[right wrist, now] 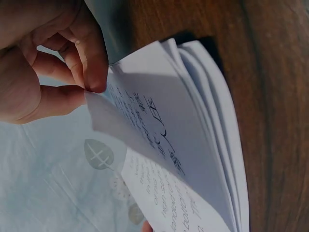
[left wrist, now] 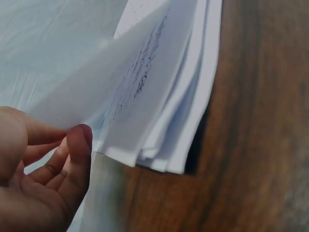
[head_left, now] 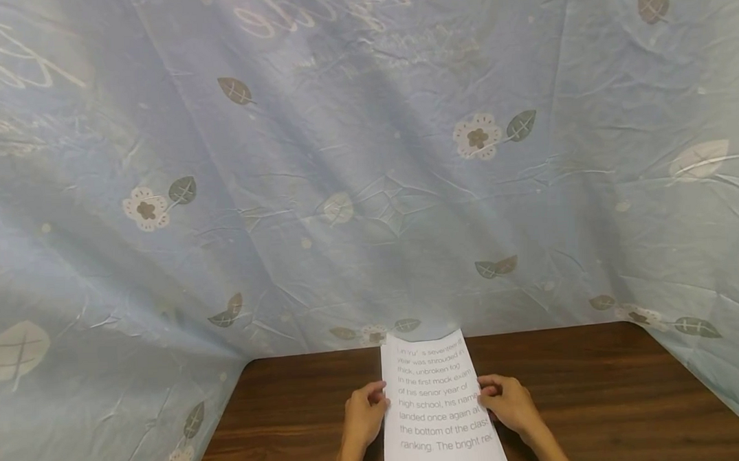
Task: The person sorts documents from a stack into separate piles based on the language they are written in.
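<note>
A printed sheet of paper point(head_left: 436, 420) with large English text is raised between both hands. My left hand point(head_left: 364, 418) pinches its left edge between thumb and fingers, as the left wrist view shows the lifted sheet point(left wrist: 82, 92) close up. On the opposite edge my right hand point(head_left: 512, 404) pinches the same sheet, its corner bent at the fingertips point(right wrist: 97, 84) in the right wrist view. Underneath lies a stack of paper point(right wrist: 224, 125) whose edges fan apart, its upper page carrying handwriting point(left wrist: 140, 77). A dark strip shows under the stack.
The dark brown wooden table point(head_left: 278, 413) extends on both sides of the paper. Pale blue fabric point(head_left: 366, 155) with leaf and flower prints hangs behind the table and along both its sides.
</note>
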### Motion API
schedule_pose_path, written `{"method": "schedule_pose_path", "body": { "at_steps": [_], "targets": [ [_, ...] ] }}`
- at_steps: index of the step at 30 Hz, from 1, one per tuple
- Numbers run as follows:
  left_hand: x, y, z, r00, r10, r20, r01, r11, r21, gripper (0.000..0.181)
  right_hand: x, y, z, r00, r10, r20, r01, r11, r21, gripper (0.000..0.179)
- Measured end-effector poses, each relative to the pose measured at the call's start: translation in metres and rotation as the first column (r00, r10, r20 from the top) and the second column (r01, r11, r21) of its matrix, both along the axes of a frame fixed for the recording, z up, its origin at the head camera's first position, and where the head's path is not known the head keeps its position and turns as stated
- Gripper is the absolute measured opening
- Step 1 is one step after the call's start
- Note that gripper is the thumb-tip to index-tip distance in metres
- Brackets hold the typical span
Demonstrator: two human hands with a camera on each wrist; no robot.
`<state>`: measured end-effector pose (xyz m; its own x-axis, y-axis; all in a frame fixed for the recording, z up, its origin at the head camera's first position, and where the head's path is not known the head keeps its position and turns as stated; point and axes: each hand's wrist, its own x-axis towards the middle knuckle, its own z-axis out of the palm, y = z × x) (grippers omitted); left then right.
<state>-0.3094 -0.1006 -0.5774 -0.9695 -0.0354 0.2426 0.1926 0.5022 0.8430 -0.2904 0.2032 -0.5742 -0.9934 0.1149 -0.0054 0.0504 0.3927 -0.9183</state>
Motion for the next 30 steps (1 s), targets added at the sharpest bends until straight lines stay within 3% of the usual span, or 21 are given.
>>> {"method": "schedule_pose_path", "body": {
  "at_steps": [13, 22, 30],
  "targets": [
    [0.003, -0.003, 0.004, 0.991, -0.078, 0.109, 0.050, 0.971, 0.235, 0.042, 0.001, 0.005, -0.001, 0.998, 0.070, -0.001, -0.069, 0.983, -0.171, 0.045],
    [0.004, -0.008, 0.006, 0.988, -0.080, 0.129, 0.043, 0.963, 0.268, 0.043, 0.001, 0.011, 0.000, 0.987, 0.162, -0.007, -0.159, 0.958, -0.237, 0.050],
    [0.004, -0.011, 0.005, 0.988, -0.072, 0.134, 0.034, 0.963, 0.268, 0.044, 0.001, 0.012, -0.001, 0.984, 0.175, -0.018, -0.174, 0.951, -0.256, 0.054]
  ]
}}
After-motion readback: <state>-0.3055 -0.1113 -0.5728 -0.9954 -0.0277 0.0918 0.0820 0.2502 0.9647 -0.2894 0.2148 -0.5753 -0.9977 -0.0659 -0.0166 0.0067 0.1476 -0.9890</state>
